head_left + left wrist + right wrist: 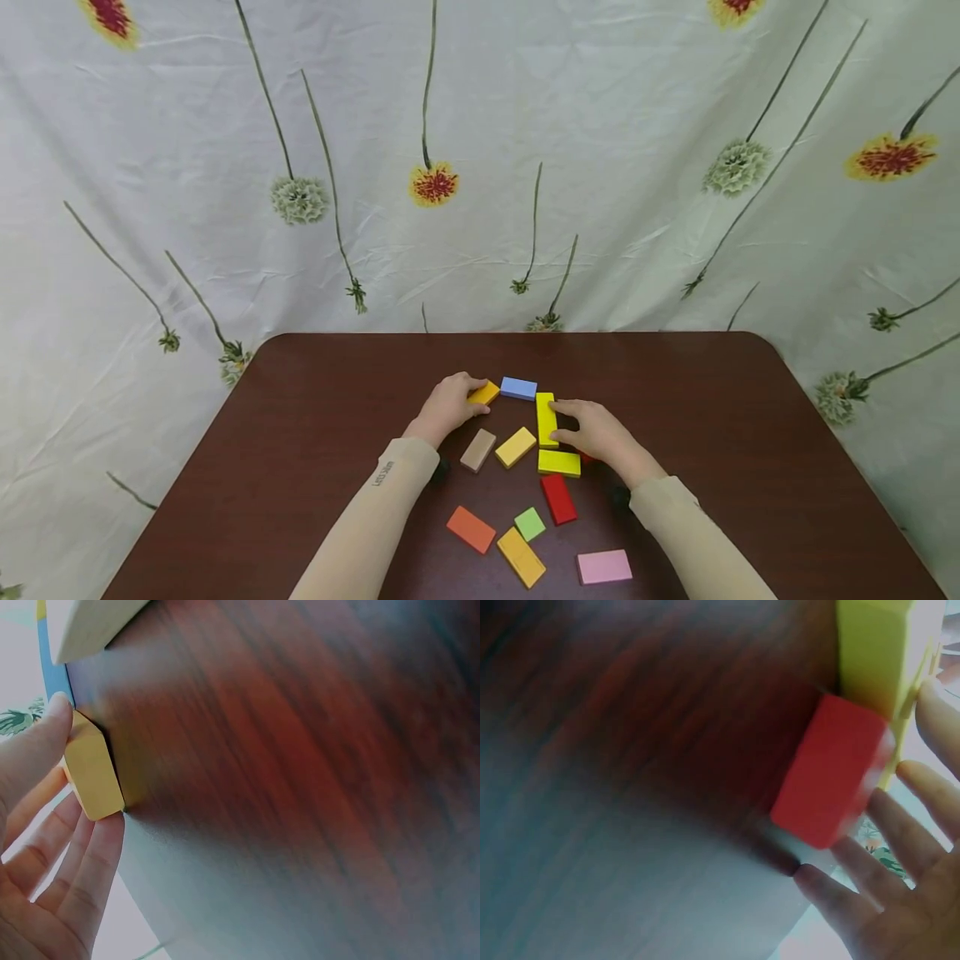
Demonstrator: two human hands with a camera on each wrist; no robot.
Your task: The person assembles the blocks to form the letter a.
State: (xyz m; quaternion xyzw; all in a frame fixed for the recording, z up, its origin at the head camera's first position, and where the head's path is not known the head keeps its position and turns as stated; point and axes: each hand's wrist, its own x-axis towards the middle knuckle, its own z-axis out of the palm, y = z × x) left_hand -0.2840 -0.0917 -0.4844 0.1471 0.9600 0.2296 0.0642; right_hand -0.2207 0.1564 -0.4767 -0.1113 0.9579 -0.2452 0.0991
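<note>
My left hand (447, 406) pinches an orange-yellow block (486, 392) between thumb and fingers, at the left end of a blue block (518, 388). In the left wrist view, the thumb lies at one end of this block (94, 769) and fingers at the other. The fingertips of my right hand (600, 430) touch the right side of a long yellow block (546, 421), thumb and index finger spread along it. Below it lies another yellow block (558, 463). Close by the right fingers is a red block (832, 772), mostly hidden under the hand in the head view.
A tan block (477, 450) and a pale yellow block (516, 447) lie between the hands. Nearer me are red (558, 499), orange (471, 529), green (530, 524), amber (521, 557) and pink (604, 567) blocks. A flowered cloth (480, 250) hangs behind the dark table (337, 375).
</note>
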